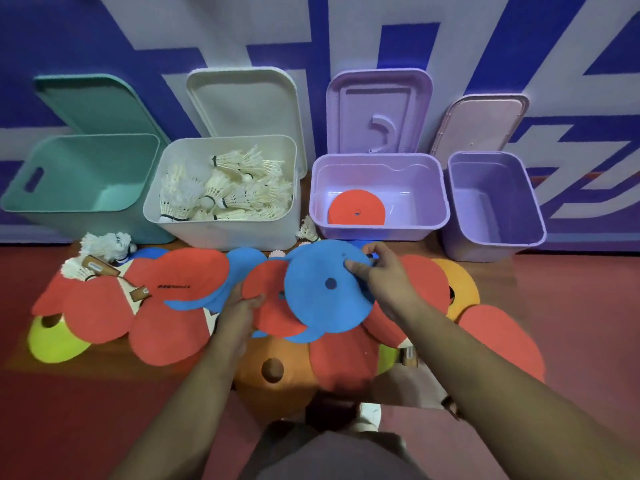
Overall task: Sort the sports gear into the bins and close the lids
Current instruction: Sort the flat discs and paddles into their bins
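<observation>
- The blue disc (325, 289) is round, so it has no long axis. It is tilted with its flat face toward the camera, above the floor (581, 306).
- The right hand (384, 275) pinches its upper right edge. The left hand (242, 306) grips a red disc (270, 310) tucked under its left side.
- Four open bins stand behind: teal bin (79, 206), white bin (225, 233), lilac bin (377, 230) and purple bin (485, 247).
- A second red disc (356, 207) lies in the lilac bin.

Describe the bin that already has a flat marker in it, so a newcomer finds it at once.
Look along the blue-and-white wall: third of four from the left stands a low lilac bin. It alone holds a single red disc.
</observation>
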### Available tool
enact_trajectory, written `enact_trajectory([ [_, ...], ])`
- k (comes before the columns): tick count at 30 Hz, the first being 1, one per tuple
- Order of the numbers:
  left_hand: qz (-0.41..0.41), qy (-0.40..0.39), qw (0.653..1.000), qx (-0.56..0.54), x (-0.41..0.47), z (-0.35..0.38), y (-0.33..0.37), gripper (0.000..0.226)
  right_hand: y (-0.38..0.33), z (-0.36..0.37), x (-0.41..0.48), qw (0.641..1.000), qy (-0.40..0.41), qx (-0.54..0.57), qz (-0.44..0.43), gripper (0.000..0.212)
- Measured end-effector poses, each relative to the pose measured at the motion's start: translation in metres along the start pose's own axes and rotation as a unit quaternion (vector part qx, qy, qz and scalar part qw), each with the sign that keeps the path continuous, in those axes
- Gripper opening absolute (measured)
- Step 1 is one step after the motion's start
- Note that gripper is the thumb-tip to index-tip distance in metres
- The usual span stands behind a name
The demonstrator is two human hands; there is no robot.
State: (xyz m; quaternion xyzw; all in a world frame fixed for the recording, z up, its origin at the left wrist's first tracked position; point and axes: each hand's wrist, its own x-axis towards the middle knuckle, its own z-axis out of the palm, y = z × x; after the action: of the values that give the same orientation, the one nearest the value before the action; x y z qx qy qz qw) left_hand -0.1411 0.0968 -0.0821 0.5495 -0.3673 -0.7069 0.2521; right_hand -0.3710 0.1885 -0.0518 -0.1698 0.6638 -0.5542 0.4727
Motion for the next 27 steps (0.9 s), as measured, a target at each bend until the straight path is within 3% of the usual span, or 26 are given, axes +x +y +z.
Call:
enact_trajectory([
  [2, 0.106, 0.029, 0.991, 0.073, 0.020, -0.001, -0.006, 0.028, 0.006, 0.019, -0.005, 0.999, 0.007, -0.042, 0.003, 0.019],
  [3, 0.130, 0.000, 0.991, 0.034, 0.017, -0.001, -0.012, 0.029, 0.010, 0.028, -0.007, 0.995, -0.007, -0.101, -0.010, 0.012],
  [5, 0.106, -0.069, 0.992, 0.031, -0.001, -0.002, -0.011, 0.041, 0.020, 0.041, -0.007, 0.979, -0.052, -0.192, -0.038, 0.009],
  [7, 0.046, -0.012, 0.999, 0.013, -0.029, 0.002, -0.002, 0.053, 0.024, 0.048, -0.004, 0.971, -0.065, -0.226, -0.050, 0.012],
  [8, 0.058, -0.018, 0.998, 0.001, -0.040, -0.016, 0.001, 0.052, 0.027, 0.048, 0.003, 0.964, -0.048, -0.255, -0.050, 0.015],
  [9, 0.062, 0.005, 0.998, -0.014, -0.035, -0.014, -0.005, 0.048, 0.031, 0.046, 0.012, 0.946, -0.027, -0.318, -0.052, 0.026],
  [11, 0.068, 0.041, 0.997, -0.014, -0.038, -0.028, -0.007, 0.044, 0.038, 0.038, 0.030, 0.874, -0.006, -0.485, -0.036, 0.053],
  [13, 0.060, 0.047, 0.997, -0.028, -0.039, -0.040, -0.008, 0.045, 0.042, 0.037, 0.043, 0.829, 0.003, -0.559, 0.003, 0.076],
  [16, 0.065, 0.049, 0.996, -0.020, -0.039, -0.063, -0.005, 0.044, 0.048, 0.049, 0.054, 0.815, 0.014, -0.578, 0.034, 0.090],
  [21, 0.056, 0.039, 0.998, -0.007, -0.025, -0.086, 0.000, 0.041, 0.064, 0.071, 0.065, 0.819, 0.041, -0.571, 0.025, 0.078],
  [24, 0.047, 0.033, 0.998, -0.001, -0.011, -0.101, 0.004, 0.041, 0.070, 0.084, 0.073, 0.823, 0.086, -0.557, 0.068, 0.073],
  [27, 0.048, 0.022, 0.999, 0.008, -0.001, -0.114, 0.009, 0.042, 0.066, 0.099, 0.076, 0.825, 0.133, -0.534, 0.130, 0.095],
])
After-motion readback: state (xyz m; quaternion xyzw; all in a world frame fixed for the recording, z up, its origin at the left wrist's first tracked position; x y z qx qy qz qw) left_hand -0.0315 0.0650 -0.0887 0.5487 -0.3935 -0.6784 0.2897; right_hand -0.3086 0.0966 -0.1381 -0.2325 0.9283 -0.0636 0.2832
